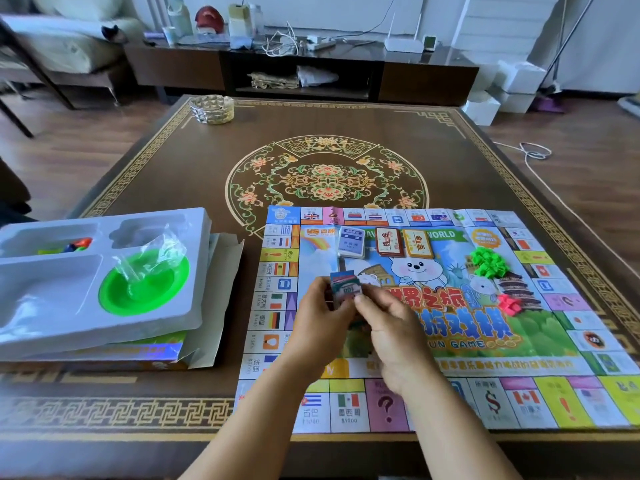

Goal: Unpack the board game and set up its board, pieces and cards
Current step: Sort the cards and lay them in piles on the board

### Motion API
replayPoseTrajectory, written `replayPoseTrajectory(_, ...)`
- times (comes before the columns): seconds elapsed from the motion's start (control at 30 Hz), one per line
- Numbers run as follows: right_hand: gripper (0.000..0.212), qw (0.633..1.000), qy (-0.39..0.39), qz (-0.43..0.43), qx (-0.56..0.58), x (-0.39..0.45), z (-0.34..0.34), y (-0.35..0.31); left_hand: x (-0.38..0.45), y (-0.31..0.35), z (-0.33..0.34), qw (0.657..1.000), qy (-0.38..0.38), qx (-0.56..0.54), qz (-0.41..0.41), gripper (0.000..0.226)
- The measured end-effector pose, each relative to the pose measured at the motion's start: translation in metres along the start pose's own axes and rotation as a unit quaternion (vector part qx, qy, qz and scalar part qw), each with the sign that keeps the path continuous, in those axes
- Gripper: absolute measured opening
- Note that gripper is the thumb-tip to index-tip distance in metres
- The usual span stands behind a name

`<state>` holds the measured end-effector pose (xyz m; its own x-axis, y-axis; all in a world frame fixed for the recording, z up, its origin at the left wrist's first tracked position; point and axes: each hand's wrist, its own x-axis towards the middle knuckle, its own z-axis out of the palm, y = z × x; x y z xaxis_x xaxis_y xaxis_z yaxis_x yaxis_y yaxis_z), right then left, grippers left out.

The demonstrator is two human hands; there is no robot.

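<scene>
Left hand [323, 315]: raised over the board at its 7 o'clock part, forearm entering from the bottom edge; fingers curled round the left side of the money stack.
Right hand [391, 336]: just beside the left hand at its 3 o'clock, back of hand facing up; thumb and fingers pinching the stack's near right corner.
Money stack [344, 288]: small block of banknotes, a "100" note facing up, held between both hands above the board, tilted toward the camera.
Board [540, 344]: paper sheet spread flat on the surface, fold creases visible, occupying the surface's 4 o'clock quarter.
Blue card deck [351, 241]: on the board at 12 o'clock from the hands.
Red-bordered deck [389, 241]: just beside the blue deck at its 3 o'clock.
Yellow-bordered deck [418, 243]: next in the same row, at 3 o'clock.
Green houses [490, 261]: loose heap on the board at 2 o'clock from the hands.
Pink pieces [509, 303]: small heap at 5 o'clock from the green heap.
Tray [104, 327]: white moulded insert at 9 o'clock from the board, resting on the box [166, 355]; green dish [145, 284] in one recess with crumpled clear plastic [152, 254] over it; coloured pawns [74, 245] in the far left recess.
Surface [329, 133]: dark, gold-patterned; glass bowl [212, 109] at its 11 o'clock corner.
</scene>
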<state>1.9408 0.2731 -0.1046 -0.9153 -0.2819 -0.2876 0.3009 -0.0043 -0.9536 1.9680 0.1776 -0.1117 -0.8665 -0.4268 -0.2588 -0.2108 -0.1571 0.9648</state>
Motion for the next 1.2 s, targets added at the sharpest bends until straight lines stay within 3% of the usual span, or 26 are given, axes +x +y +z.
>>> replayPoseTrajectory(0.1, 0.014, 0.993, -0.009, 0.071, 0.092, 0.006, 0.0, -0.005, 0.004, 0.003, -0.004, 0.993, -0.044, -0.091, -0.063, 0.017)
replayPoseTrajectory(0.27, 0.01, 0.986, 0.011, 0.079, 0.149, 0.019, 0.004, -0.008, 0.011, 0.013, -0.009, 0.957, -0.111, -0.237, -0.123, 0.018)
replayPoseTrajectory(0.4, 0.01, 0.985, 0.001, 0.077, 0.155, 0.022, 0.009, -0.009, 0.011, 0.016, -0.011, 0.956, -0.119, -0.237, -0.128, 0.025)
replayPoseTrajectory(0.57, 0.009, 0.998, 0.06, 0.009, -0.004, 0.024, 0.011, -0.002, 0.014, 0.016, -0.01, 0.96, -0.055, -0.237, -0.141, 0.016)
replayPoseTrajectory(0.7, 0.012, 0.998, 0.064, 0.002, -0.027, 0.022, 0.009, -0.003, 0.013, 0.016, -0.013, 0.961, -0.02, -0.227, -0.156, 0.01)
replayPoseTrajectory(1.07, 0.025, 0.992, 0.086, -0.005, -0.097, 0.026, 0.007, -0.004, 0.012, 0.019, -0.018, 0.955, -0.028, -0.225, -0.189, 0.006)
replayPoseTrajectory(1.2, 0.014, 0.993, 0.085, 0.0, -0.078, 0.026, 0.008, -0.002, 0.014, 0.018, -0.017, 0.958, 0.004, -0.223, -0.179, 0.006)
